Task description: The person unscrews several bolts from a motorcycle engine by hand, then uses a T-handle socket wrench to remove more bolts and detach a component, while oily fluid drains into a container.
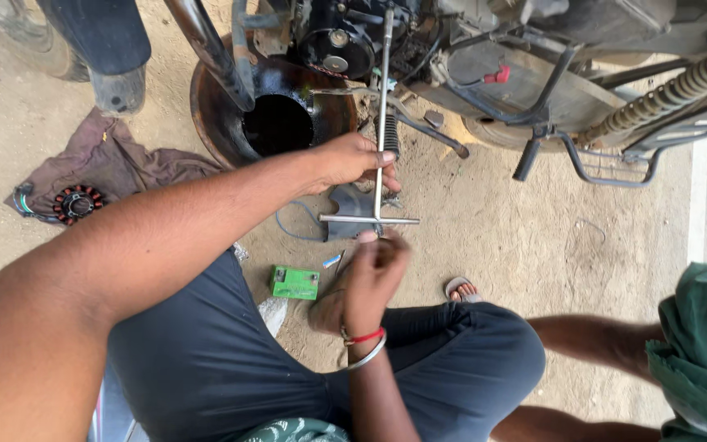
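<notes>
**Two hands on the T-handle wrench at the engine**

Here we are, looking down over the knees: the left hand (353, 161) is wrapped around the long steel shaft of the T-handle wrench (380, 123), fingers curled shut on it about two-thirds of the way down. The shaft runs up and away from that grip, its far end buried in the black engine (337, 41) of the motorcycle. Just below the left hand sits the crossbar, lying level, and the right hand (370, 274) comes up from under it, fingers bunched and closed around the near end where bar and shaft meet. Motion blur there, so the exact finger hold is hard to read. A red thread and a metal bangle (367, 350) ring that wrist.

On the sandy ground, a round dark drain pan (214, 123) sits under the engine, left of the wrench. A small green box (294, 282) lies near the right forearm, and a stator coil (77, 204) rests on a brown rag (124, 160) well off to the left.
</notes>
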